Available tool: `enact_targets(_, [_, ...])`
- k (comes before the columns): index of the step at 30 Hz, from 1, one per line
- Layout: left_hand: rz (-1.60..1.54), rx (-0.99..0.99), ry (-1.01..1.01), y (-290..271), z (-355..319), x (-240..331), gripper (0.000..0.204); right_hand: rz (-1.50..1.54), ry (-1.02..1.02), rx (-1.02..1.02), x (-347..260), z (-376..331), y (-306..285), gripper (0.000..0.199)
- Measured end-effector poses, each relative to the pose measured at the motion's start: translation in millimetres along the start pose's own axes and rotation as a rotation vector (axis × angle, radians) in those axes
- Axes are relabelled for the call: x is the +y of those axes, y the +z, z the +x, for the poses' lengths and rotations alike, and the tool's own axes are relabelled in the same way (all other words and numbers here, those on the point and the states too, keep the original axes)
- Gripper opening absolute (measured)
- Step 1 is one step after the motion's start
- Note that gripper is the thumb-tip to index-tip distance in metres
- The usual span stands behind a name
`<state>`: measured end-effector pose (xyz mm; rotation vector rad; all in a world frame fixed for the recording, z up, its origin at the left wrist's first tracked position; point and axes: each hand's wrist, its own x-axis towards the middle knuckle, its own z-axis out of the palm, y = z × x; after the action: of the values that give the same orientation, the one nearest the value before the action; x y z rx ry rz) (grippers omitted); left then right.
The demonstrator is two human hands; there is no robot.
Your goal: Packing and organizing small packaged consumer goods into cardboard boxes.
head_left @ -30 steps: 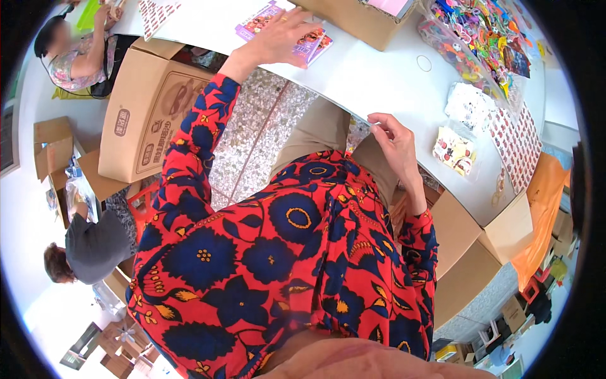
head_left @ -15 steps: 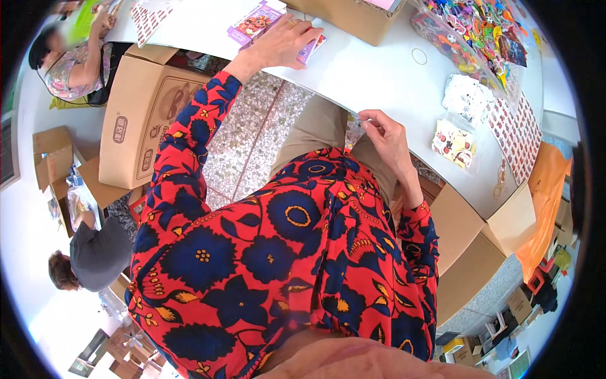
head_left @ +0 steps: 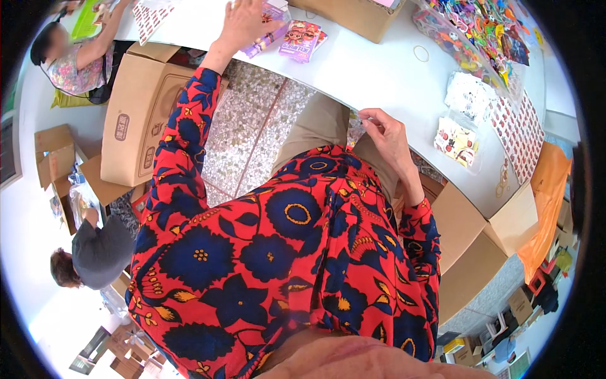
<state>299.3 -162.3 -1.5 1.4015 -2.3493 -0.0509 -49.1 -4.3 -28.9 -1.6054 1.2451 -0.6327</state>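
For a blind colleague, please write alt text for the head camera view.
Seen from above, a person in a red and blue floral shirt reaches the left hand onto a purple packet on a white table, while the right hand pinches a small clear bag at the table's edge. Cardboard boxes and two other people are nearby.

White table (head_left: pixel 379 76) above speckled terrazzo floor (head_left: pixel 246 139); cardboard boxes (head_left: pixel 136 114) around; bright daylight.

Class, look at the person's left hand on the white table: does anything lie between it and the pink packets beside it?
Nothing visible does. The left hand rests on a purple packet, and the pink packets lie just beside on the white table.
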Motion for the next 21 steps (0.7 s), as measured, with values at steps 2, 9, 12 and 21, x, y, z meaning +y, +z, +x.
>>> enact_targets(2, [-0.222,0.012,-0.125,-10.8,-11.1,-8.1,0.099,0.004,-0.015,0.003,3.3,0.1,1.7,0.018])
enact_targets(9, [0.235,-0.233,-0.471,19.6,-10.2,-23.4,0.09,0.044,-0.06,0.03,6.1,-2.2,5.8,0.02])
enact_targets(12, [0.236,-0.179,-0.391,19.7,-9.0,-23.1,0.097,0.044,-0.034,0.031,4.5,-4.2,3.2,0.02])
enact_targets(21, [0.174,-0.011,-0.322,9.2,-15.0,-11.8,0.097,0.052,-0.047,0.023,6.0,-2.0,5.3,0.02])
